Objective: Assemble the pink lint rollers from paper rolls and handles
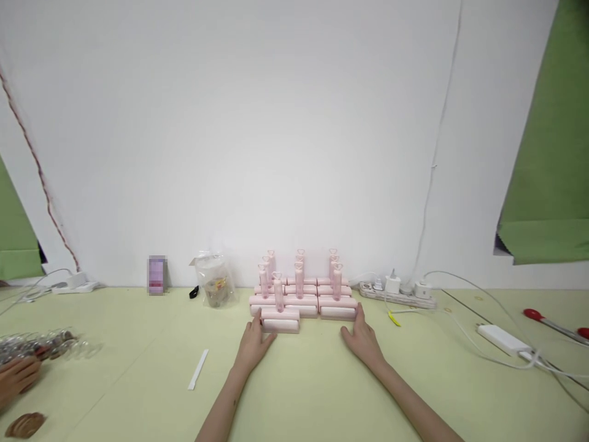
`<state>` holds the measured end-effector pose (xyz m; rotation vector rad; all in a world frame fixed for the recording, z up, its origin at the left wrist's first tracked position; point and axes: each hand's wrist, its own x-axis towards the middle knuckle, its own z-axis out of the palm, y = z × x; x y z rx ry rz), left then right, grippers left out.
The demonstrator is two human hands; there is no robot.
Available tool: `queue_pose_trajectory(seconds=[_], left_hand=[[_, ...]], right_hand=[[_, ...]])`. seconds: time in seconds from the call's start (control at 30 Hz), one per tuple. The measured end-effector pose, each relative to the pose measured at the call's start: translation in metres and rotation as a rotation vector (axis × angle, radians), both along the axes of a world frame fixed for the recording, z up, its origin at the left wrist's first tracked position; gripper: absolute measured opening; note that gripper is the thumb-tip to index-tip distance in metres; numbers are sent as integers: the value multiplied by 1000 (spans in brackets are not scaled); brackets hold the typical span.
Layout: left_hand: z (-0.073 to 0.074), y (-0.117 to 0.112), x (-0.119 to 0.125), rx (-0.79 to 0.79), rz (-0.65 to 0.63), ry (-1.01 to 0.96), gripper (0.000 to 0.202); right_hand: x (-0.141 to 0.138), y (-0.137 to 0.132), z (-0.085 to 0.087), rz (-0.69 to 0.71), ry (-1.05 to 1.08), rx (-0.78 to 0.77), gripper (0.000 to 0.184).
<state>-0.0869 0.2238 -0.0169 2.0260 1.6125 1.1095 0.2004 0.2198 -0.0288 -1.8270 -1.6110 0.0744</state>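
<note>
Several pink lint rollers [301, 294] stand in tight rows near the back of the pale green table [304, 380], handles pointing up. My left hand [254, 341] rests on the table with its fingers against the left end of the frontmost roller [280, 322]. My right hand [362, 336] lies flat and open, fingertips touching the right end of the front row. Neither hand grips anything.
A clear bag [214, 281] and a small blurred item [157, 274] stand left of the rollers. A white strip [198, 369] lies front left. A power strip [398, 294], a white adapter [500, 338] with cables and red-handled scissors [552, 322] lie right. Another person's hand [16, 376] holds shiny pieces far left.
</note>
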Motion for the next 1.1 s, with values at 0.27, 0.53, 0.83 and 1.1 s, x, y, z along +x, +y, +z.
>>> queue_pose_trajectory(seconds=[0.27, 0.53, 0.83, 1.1], left_hand=[[0, -4, 0, 7, 21, -94, 55], [-2, 15, -9, -107, 38, -359, 53], [-6, 7, -12, -99, -20, -274, 45], [-6, 7, -10, -80, -10, -158, 50]], right_hand=[[1, 4, -6, 0, 10, 69, 72], [5, 3, -6, -1, -5, 6, 72], [4, -1, 4, -24, 53, -48, 68], [2, -4, 8, -11, 13, -51, 67]])
